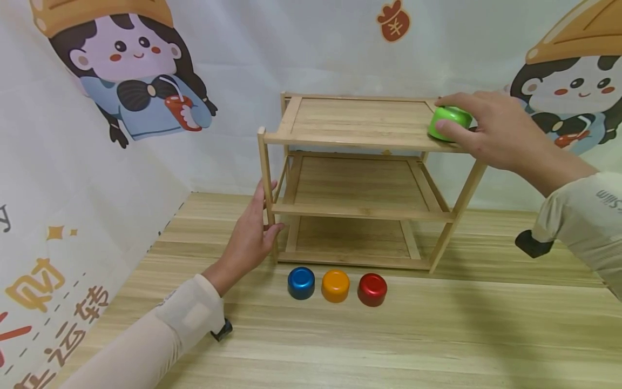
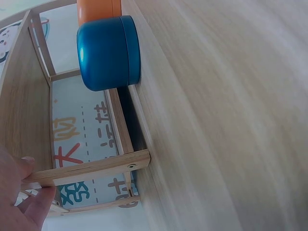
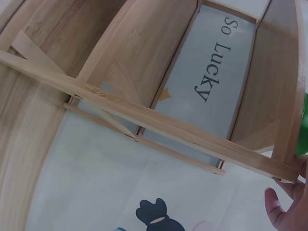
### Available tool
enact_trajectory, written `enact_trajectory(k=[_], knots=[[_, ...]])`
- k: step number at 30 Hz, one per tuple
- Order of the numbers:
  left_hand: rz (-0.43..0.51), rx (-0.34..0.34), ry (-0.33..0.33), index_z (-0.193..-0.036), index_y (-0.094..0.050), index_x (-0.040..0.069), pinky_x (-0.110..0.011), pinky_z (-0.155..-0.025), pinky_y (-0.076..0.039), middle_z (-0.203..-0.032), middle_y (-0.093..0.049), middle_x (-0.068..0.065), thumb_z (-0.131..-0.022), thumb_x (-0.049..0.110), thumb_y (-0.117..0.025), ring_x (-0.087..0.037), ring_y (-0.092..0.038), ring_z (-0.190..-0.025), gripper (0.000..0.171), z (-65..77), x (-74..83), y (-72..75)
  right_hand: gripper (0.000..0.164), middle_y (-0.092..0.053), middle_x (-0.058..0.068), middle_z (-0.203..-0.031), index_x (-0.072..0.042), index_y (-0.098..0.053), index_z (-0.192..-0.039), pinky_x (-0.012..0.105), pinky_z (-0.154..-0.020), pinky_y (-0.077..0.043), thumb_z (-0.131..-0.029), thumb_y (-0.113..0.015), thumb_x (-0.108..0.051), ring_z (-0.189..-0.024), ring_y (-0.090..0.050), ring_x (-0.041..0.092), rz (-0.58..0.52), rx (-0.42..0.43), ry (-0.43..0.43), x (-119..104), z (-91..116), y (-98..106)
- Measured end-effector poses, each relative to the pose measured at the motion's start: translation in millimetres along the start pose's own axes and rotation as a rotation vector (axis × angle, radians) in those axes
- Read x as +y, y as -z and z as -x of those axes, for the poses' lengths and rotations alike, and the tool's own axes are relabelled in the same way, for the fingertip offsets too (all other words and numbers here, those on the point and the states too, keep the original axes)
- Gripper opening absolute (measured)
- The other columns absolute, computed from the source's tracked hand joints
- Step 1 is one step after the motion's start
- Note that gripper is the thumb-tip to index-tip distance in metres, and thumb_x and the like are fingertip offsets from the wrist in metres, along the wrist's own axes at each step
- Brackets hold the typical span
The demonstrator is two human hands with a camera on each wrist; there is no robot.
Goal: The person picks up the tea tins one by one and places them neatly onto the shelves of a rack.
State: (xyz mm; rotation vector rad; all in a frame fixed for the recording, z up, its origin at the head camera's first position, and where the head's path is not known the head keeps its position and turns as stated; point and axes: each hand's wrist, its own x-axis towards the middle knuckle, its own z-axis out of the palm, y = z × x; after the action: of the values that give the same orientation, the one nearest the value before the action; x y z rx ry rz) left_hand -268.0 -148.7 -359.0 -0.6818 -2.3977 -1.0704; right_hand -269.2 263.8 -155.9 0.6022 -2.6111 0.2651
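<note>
A small wooden three-tier shelf stands on the table. My left hand holds its front left post, with thumb and fingers on either side of the wood in the left wrist view. At the top board's right end, my right hand grips a round green metal tin between thumb and fingers. The tin sits right at the board's surface; only a sliver of it shows in the right wrist view. In front of the shelf, a blue tin, an orange tin and a red tin stand in a row.
The wood-grain table extends in front of the shelf and to both sides. A white printed cloth with cartoon figures hangs close behind the shelf. The middle board and bottom board lie beneath the top one.
</note>
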Motion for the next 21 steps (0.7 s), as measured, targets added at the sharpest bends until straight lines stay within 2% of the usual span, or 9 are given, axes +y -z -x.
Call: enact_trajectory(k=[10, 21], knots=[[0.01, -0.004, -0.004, -0.165, -0.005, 0.026, -0.041, -0.083, -0.065, -0.162, -0.035, -0.014, -0.092, -0.005, -0.07, -0.036, -0.053, -0.137, 0.102, 0.4, -0.6, 0.0, 0.053, -0.062, 0.024, -0.123, -0.018, -0.052, -0.15, 0.047, -0.074, -0.036, -0.105, -0.047, -0.047, -0.104, -0.052, 0.038, 0.018, 0.008, 0.015, 0.0, 0.0, -3.0], [0.007, 0.0, -0.018, -0.165, -0.006, 0.027, -0.04, -0.083, -0.065, -0.161, -0.036, -0.015, -0.092, -0.005, -0.07, -0.036, -0.053, -0.136, 0.101, 0.1, -1.8, -0.1, 0.055, -0.063, 0.023, -0.117, -0.019, -0.051, -0.15, 0.04, -0.065, -0.037, -0.104, -0.048, -0.048, -0.093, -0.052, 0.035, 0.067, 0.01, 0.02, -1.1, -0.3, -3.7]])
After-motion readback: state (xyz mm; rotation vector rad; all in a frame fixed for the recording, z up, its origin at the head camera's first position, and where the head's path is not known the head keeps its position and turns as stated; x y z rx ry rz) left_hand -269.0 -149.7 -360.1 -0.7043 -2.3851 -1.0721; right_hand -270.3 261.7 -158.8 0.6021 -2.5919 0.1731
